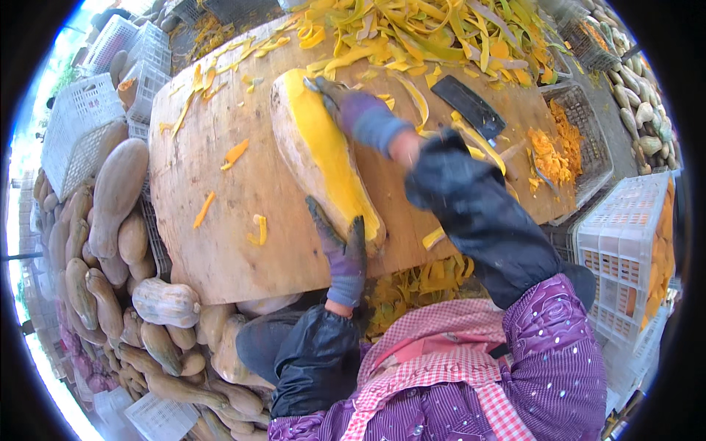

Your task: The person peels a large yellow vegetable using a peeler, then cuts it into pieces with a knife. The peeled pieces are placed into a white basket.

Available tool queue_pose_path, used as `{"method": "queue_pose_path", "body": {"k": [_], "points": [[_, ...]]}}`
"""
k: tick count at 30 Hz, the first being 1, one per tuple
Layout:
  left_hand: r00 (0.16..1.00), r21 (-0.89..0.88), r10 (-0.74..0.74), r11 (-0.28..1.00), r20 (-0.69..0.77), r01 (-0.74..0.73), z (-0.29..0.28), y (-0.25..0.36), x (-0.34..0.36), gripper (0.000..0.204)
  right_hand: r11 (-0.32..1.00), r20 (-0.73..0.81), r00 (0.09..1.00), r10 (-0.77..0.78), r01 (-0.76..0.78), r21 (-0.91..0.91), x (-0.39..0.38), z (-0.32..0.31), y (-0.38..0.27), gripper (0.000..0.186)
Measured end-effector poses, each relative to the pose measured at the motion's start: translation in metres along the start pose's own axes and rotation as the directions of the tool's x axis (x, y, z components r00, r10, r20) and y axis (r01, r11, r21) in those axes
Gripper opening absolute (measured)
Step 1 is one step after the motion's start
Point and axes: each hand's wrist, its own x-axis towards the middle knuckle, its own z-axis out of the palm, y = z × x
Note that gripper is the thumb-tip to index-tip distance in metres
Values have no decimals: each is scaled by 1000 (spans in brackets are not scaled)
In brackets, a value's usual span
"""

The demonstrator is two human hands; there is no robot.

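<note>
Orange half-peeled squash point(323, 158) on wooden board point(213, 213), left hand point(337, 239) steadying, right hand point(351, 110) atop

Left hand point(340, 246) clamped near; right hand point(353, 110) stretched far forward, blurred.

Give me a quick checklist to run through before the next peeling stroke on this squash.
1. Left hand braces the near end of the squash: ok.
2. Right hand sits at the far end, on the peeled side: ok.
3. Peeling tool in the right hand: cannot tell, blurred.
4. Squash lies flat on the wooden board: ok.
5. Cleaver lies apart from both hands: ok.
6. Board free of scraps: not ok, peel strips piled at the far edge.
</note>
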Motion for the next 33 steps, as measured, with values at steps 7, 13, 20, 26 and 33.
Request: {"method": "queue_pose_path", "body": {"k": [7, 13, 20, 26, 33], "points": [[998, -111, 24, 993, -55, -30, 5, -12, -1, 75, 977, 340, 917, 211, -201, -64, -277, 50, 7, 67], [997, -160, 46, 986, -61, -56, 6, -25, 1, 74, 998, 24, 999, 48, -47, -45, -236, -38, -51, 47], [997, -153, 53, 986, -64, -62, 7, -54, 4, 72, 993, 119, 986, 119, -118, -9, -162, 16, -37, 48], [999, -58, 17, 998, -38, -19, 6, -65, 4, 70, 995, 236, 968, 85, -94, 26, -273, 27, 13, 47], [988, 19, 120, 993, -92, -119, 5, -73, 4, 71, 992, -143, 989, -28, 44, 116, -162, 47, -11, 49]]}}
